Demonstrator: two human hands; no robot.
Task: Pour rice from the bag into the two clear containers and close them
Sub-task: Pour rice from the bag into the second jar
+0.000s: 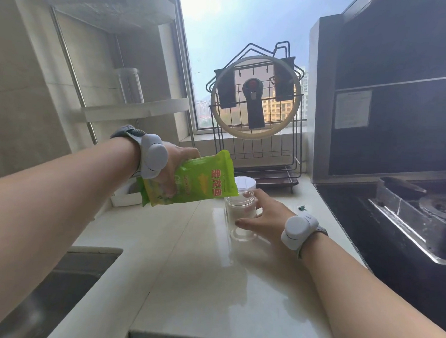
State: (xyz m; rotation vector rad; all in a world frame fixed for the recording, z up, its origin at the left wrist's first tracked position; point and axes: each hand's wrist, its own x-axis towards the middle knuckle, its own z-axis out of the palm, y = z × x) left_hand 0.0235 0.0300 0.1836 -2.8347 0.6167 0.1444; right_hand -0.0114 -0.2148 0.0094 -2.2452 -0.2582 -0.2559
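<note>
View from a head cam over a pale kitchen counter. The left hand grips a green rice bag, fingers curled round its body, and holds it tipped w/ the open end down to the right, right at the rim of a clear container that stands mid-counter. This container is open on top and partly filled w/ white rice. The right hand rests against the container's right side, fingers fairly straight and spread around it, thumb toward the near side; it steadies rather than clenches. Just behind the container, farther away, is a second container w/ a white top; can't tell if it holds rice. Both wrists wear grey round bands. Far centre, by the window, a black wire rack holds a round glass pot lid. A dark stove sits to the right, a sink at near left, and white shelves at far left.
</note>
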